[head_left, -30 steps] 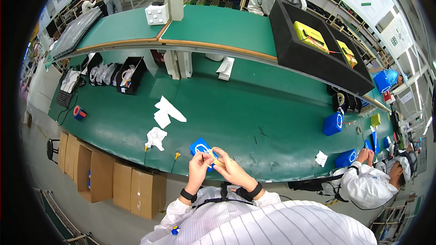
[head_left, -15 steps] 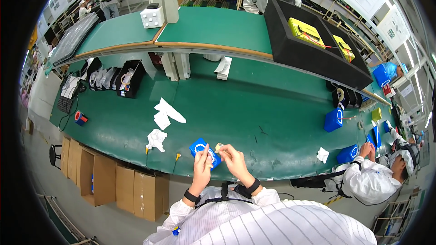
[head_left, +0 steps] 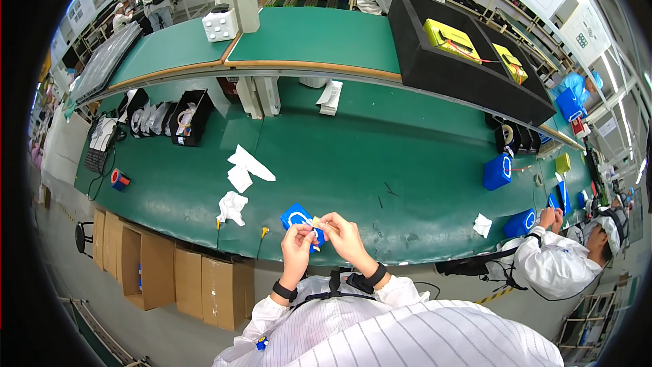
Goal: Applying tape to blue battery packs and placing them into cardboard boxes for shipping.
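Note:
My left hand [head_left: 297, 239] and my right hand [head_left: 339, 230] meet over the near edge of the green bench [head_left: 380, 163]. Between their fingertips they pinch a small yellowish strip [head_left: 316, 222]. Just under and behind the hands lies a blue rectangular block [head_left: 297, 219] with a white ring mark on top. Both wrists wear dark bands and white striped sleeves. Whether the strip is still stuck to the block I cannot tell.
Crumpled white wipes [head_left: 232, 206] and white paper pieces [head_left: 246, 165] lie left of the block. More blue blocks [head_left: 497, 171] sit to the right, near a seated co-worker in white [head_left: 557, 258]. A large black tray [head_left: 468, 61] stands on the raised shelf. Cardboard boxes [head_left: 156, 268] stand below the bench.
My hands have stayed together over the blue block, with the fingers shifting slightly around the small strip. The view has tilted a little.

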A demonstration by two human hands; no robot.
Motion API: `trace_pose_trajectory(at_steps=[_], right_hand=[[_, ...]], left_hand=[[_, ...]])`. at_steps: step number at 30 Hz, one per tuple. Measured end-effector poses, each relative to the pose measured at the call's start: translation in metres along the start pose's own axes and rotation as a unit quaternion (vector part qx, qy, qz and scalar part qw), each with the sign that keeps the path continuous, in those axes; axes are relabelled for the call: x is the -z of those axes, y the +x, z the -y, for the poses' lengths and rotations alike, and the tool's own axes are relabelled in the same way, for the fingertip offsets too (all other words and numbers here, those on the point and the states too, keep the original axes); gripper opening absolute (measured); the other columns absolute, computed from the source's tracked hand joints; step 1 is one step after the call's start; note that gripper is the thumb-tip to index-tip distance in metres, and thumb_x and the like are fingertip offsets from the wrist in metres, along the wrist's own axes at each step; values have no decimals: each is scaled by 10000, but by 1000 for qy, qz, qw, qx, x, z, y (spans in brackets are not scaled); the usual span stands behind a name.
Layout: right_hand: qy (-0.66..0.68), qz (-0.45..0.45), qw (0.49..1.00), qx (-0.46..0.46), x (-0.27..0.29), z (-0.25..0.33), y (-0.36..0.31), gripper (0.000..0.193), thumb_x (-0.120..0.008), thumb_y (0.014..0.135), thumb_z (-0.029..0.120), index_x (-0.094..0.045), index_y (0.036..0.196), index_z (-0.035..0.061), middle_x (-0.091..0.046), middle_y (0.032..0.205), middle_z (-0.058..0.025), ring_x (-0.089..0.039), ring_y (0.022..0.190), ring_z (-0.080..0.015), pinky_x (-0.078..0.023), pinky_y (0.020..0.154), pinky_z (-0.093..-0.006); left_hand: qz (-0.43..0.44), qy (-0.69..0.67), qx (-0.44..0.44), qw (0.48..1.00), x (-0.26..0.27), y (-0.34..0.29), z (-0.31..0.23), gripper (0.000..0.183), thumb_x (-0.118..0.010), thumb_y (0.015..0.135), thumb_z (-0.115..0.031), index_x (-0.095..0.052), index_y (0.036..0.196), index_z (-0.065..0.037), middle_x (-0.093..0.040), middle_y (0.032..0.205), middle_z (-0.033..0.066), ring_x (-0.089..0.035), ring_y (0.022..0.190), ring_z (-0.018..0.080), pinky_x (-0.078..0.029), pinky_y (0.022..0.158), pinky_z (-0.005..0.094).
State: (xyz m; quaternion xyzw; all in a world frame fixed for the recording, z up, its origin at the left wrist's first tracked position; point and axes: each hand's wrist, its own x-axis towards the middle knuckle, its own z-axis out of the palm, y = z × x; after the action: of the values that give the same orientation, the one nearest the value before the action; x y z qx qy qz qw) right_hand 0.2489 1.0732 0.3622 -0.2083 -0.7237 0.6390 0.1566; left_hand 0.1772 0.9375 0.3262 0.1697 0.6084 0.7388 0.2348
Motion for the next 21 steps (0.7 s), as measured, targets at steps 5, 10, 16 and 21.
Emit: trace_pose_trajectory(at_steps=[5,10,16,21], right_hand=[[-8,1,1000,4,0,1,-1,121,-611,973,95,-591,1008,-19,-633,728,-37,-561,639,-73,-448,562,-246],[-39,-1,999,13,-1,2,-1,124,-621,964,104,-598,1006,-10,-623,700,-49,-559,622,-77,-447,550,-258],[-58,-30,996,53,-2,3,-1,160,-662,945,133,-606,1005,-4,-643,712,-58,-567,624,-82,-456,555,-259],[-57,-38,997,47,-3,1,-2,182,-684,933,151,-612,991,-6,-657,726,-67,-580,636,-81,-466,562,-262]], left_hand=[[-5,14,-1,1000,0,1,-1,106,-615,935,16,-575,1032,11,-650,868,69,-657,754,126,-550,697,255],[1,35,-7,999,2,0,0,135,-625,929,21,-589,1058,16,-643,880,70,-668,766,135,-552,704,252],[5,33,-19,999,-2,0,-6,138,-631,922,30,-625,1060,39,-601,935,63,-675,780,145,-557,714,260],[8,25,-20,999,-2,0,-8,124,-638,915,36,-632,1038,46,-583,967,60,-676,801,147,-559,725,260]])
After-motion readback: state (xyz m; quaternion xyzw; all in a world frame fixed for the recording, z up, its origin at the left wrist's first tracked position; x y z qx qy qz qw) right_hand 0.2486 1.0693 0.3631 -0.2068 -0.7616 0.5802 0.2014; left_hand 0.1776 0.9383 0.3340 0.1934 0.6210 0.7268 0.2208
